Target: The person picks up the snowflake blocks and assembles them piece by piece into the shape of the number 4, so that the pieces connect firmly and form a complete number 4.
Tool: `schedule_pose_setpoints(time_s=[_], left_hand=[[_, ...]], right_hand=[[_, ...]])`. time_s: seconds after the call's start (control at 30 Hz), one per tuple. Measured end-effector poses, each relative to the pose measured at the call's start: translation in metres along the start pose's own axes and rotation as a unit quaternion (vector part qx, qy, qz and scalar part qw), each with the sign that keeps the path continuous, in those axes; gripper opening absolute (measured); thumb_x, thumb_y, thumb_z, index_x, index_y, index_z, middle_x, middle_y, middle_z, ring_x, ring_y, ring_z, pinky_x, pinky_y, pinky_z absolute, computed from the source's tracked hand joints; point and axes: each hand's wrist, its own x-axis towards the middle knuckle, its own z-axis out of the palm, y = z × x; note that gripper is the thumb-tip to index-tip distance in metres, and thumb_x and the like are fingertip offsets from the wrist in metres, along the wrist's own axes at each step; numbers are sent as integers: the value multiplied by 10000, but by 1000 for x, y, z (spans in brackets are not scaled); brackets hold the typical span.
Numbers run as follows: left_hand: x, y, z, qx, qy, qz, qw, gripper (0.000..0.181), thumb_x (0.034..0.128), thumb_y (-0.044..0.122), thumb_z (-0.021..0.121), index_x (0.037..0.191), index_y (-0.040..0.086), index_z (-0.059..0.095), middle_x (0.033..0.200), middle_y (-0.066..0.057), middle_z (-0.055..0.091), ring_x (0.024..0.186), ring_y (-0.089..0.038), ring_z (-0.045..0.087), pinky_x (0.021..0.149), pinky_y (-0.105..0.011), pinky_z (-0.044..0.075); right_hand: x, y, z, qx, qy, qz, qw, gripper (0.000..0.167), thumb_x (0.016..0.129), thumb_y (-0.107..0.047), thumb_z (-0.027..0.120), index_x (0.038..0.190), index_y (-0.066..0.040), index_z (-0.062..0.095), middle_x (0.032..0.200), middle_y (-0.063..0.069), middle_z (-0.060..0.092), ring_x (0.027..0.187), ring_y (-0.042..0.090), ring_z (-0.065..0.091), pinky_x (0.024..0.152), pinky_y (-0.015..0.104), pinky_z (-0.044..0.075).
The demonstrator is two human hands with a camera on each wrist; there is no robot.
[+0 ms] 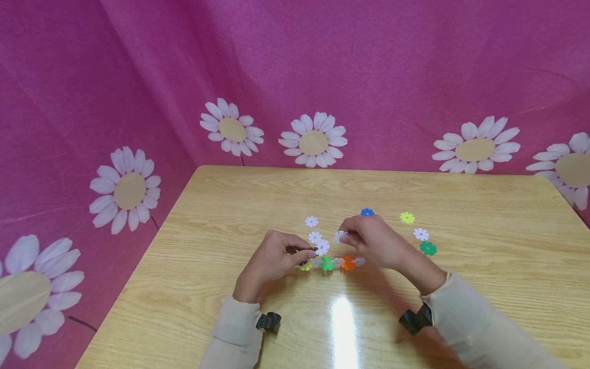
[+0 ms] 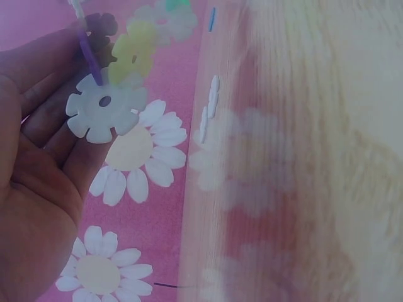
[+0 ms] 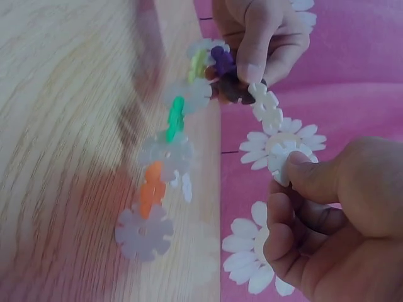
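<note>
Wooden table (image 1: 184, 277), left hand (image 1: 276, 254) pinching flower-disc chain (image 1: 327, 264); right hand (image 1: 375, 240) pinching white disc (image 1: 338, 236)

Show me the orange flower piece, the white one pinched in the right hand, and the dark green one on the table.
Orange flower piece (image 3: 152, 190): right wrist view, middle of its body.
Pinched white flower piece (image 3: 281, 158): right wrist view, uncovered face.
Dark green flower piece (image 1: 428, 248): head view, near its centre.

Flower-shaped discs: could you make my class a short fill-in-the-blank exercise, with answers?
The right hand pinches a ____ disc.
In the chain, one white disc separates the orange disc from the ____ one.
On the wooden table, a loose white disc lies between a dark green disc and a ____ one.
Missing words: white; green; yellow.
</note>
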Motion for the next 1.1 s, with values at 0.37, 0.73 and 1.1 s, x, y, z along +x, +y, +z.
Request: schedule_pose_setpoints(time_s=[0.37, 0.73, 1.1], left_hand=[[0, 0, 1, -61, -21, -52, 10000, 39, 897, 117, 769, 909, 112, 806, 850, 83, 726, 673, -94, 631, 614, -281, 544], [0, 2, 1, -1, -53, 21, 10000, 41, 903, 140, 767, 899, 127, 805, 829, 102, 717, 673, -67, 615, 636, -289, 545], [2, 2, 3, 13, -64, 94, 9999, 70, 911, 152, 758, 883, 109, 807, 801, 88, 713, 644, -66, 587, 610, -268, 525]], right_hand=[[1, -7, 3, 79, 31, -300, 9995, 114, 914, 4, 699, 829, -70, 693, 689, -70, 516, 602, 77, 445, 564, 268, 429], [-1, -8, 7, -31, 189, -346, 9992, 95, 910, 5, 704, 846, -64, 717, 714, -62, 570, 607, 73, 474, 578, 273, 462], [-4, -8, 14, -240, 550, -560, 9966, 64, 865, 24, 748, 852, -38, 736, 776, -17, 661, 668, 87, 559, 624, 305, 524]])
